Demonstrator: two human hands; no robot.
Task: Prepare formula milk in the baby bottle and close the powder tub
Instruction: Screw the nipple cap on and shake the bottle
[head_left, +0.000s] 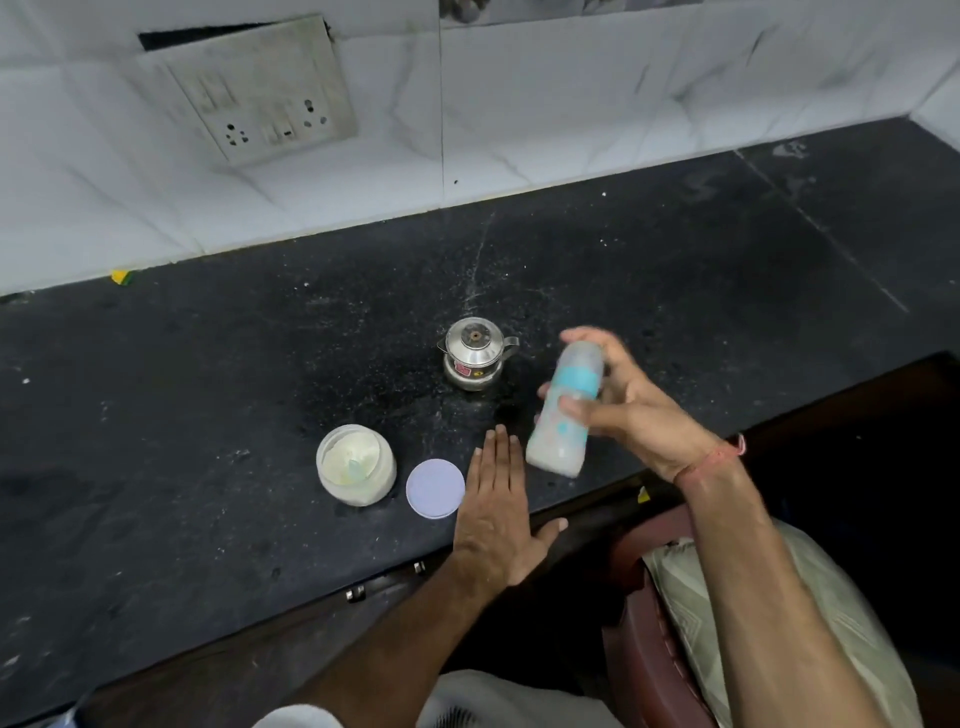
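Note:
My right hand (631, 410) grips the baby bottle (563, 415) above the counter; the bottle is tilted, blurred, capped with a teal ring, and holds white milk. My left hand (496, 499) lies flat on the black counter (208, 415) with fingers straight, holding nothing. Left of it lies the round pale lilac tub lid (435, 488), flat on the counter. Further left stands the open powder tub (356, 464), a clear jar with white powder and a scoop inside.
A small lidded steel pot (476, 352) stands behind the bottle. A white tiled wall with a switch and socket plate (260, 93) runs along the back. The counter's front edge is by my left wrist; a brown chair (644, 623) is below right.

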